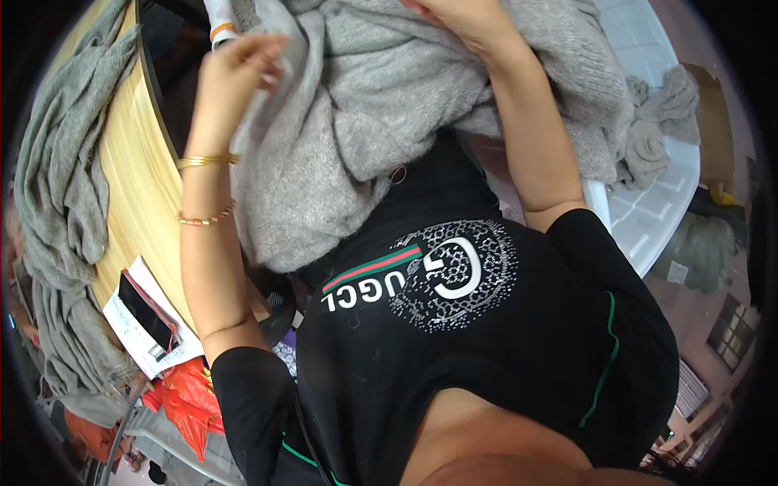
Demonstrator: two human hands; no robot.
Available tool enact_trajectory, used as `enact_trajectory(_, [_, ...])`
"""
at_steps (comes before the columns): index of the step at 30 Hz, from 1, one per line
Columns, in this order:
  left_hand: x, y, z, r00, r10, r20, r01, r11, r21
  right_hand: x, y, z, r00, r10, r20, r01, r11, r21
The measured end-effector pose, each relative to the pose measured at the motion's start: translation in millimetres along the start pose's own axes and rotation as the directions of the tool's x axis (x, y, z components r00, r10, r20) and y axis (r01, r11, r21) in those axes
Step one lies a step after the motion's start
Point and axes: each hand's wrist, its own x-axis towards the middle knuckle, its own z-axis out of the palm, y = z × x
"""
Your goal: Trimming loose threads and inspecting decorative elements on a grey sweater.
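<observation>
A bulky grey knit garment [340, 138] lies bunched across my lap and reaches up to the top edge. Over its left part hovers my left hand [243, 65], blurred by motion, with its fingers curled in; whatever they may pinch is too smeared to make out. Beside it stands a white object with an orange band [220, 24]. My right hand [462, 14] is above the far part of the knit at the top edge. Its visible fingers are pressed together and partly cut off by the frame, so what they hold is hidden.
To the left is a wooden table [134, 186] with long grey knit pieces [65, 154] over its edge. A phone [147, 312] rests on papers near a red plastic bag [190, 401]. On the right, a pale plastic tub [668, 186] holds more grey knit [652, 134].
</observation>
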Motion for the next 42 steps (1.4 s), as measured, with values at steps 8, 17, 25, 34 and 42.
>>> enact_trajectory(8, [-38.7,-9.9,-2.2,0.998,0.009,0.054,-0.048,0.615,0.787,2.3,44.7,26.1,0.994,0.105,0.013,-0.104,0.994,-0.025])
enact_trajectory(17, [-48.6,-80.3,-194.5,0.982,-0.126,0.139,0.163,0.204,-0.965,56.3,70.3,64.0,0.969,0.237,0.075,-0.243,0.967,0.082])
enact_trajectory(25, [-45.9,-41.1,-304.0,0.979,0.031,-0.201,-0.201,0.301,-0.932,147.7,85.2,116.4,0.946,0.022,0.322,-0.086,0.979,0.186])
enact_trajectory(34, [-61.0,-28.8,-308.0,0.711,0.700,0.061,-0.518,0.463,0.719,180.5,250.4,216.6,0.916,-0.270,0.296,0.329,0.929,-0.171])
enact_trajectory(42, [-89.3,-55.2,-350.8,0.609,0.457,-0.649,0.090,0.773,0.628,168.3,198.4,178.8,0.908,-0.268,0.323,0.059,0.844,0.534])
